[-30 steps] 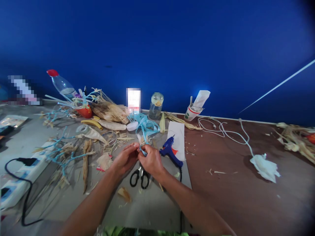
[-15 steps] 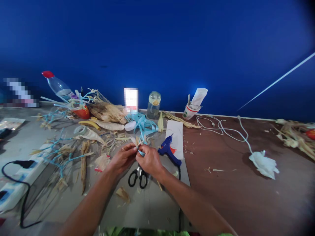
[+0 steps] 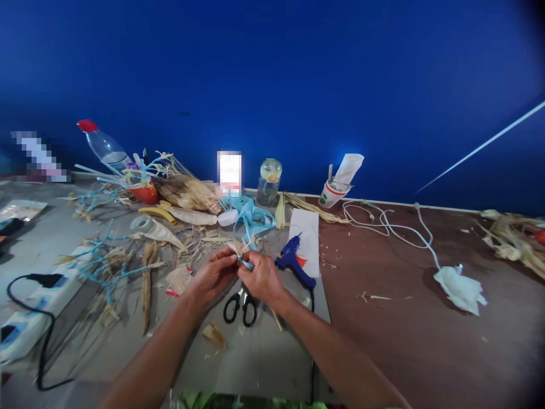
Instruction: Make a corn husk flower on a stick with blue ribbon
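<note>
My left hand and my right hand meet above the grey mat, fingers pinched together on a small bundle of dried husk strips wound with light blue ribbon. The ribbon runs back to a loose blue ribbon pile. Black-handled scissors lie just below my hands. A blue glue gun rests right of my right hand, partly on a white sheet.
Dried husks and blue-wrapped twigs litter the left side, beside a power strip with a black cable. At the back stand a plastic bottle, glass jar and paper cup. A white cable and crumpled tissue lie right.
My hands stay together on the bundle; the fingers shift slightly as they work the ribbon, and the husk tips sit lower between them. The view wobbles a little.
</note>
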`<action>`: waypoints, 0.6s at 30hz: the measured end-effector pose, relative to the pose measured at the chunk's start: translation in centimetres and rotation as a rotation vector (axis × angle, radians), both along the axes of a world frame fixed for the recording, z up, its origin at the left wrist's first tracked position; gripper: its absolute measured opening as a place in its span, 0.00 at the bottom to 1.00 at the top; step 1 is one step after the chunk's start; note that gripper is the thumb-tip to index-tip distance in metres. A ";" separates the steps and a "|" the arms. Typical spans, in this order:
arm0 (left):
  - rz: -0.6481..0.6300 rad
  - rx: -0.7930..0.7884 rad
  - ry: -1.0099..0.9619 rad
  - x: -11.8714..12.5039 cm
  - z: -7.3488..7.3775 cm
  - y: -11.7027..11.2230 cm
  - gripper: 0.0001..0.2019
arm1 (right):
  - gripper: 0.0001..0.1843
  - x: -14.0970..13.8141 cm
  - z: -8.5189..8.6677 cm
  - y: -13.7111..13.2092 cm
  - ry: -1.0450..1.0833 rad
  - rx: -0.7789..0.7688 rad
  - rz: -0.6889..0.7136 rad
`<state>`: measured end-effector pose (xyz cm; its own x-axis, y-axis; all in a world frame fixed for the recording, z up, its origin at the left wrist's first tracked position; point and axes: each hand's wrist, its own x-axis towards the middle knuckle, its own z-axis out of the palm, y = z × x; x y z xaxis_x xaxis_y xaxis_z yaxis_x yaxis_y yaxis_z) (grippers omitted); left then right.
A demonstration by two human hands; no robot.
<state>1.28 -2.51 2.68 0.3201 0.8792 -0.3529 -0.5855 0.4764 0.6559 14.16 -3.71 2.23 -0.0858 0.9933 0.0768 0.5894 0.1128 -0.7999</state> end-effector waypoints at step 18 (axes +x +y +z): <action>-0.050 0.031 -0.047 -0.4 -1.1 0.2 0.09 | 0.09 0.2 -0.1 0.1 0.068 0.010 0.044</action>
<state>0.90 -2.33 1.54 0.3798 0.8719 -0.3090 -0.5922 0.4858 0.6429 14.35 -3.64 2.16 -0.1236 0.9879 0.0938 0.5282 0.1456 -0.8365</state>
